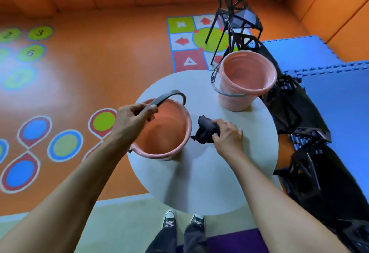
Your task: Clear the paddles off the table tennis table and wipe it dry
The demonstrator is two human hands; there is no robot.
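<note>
A small round white table (199, 180) stands in front of me. On its left part sits a pink bucket (171, 148), and my left hand (132, 121) grips its grey handle (169, 95), which is raised. Just right of that bucket lies a dark cloth (204, 130) on the tabletop, and my right hand (227, 135) grips it. A second pink bucket (245, 80) stands at the table's far right with its grey handle lowered. No paddles and no table tennis table are in view.
Black plastic sheeting (311, 152) is heaped right of the table over blue foam mats (339, 96). A black chair (233, 16) stands behind the far bucket. The orange floor (99, 56) with painted game markings stretches to the left. My shoes (169, 221) are below the table's near edge.
</note>
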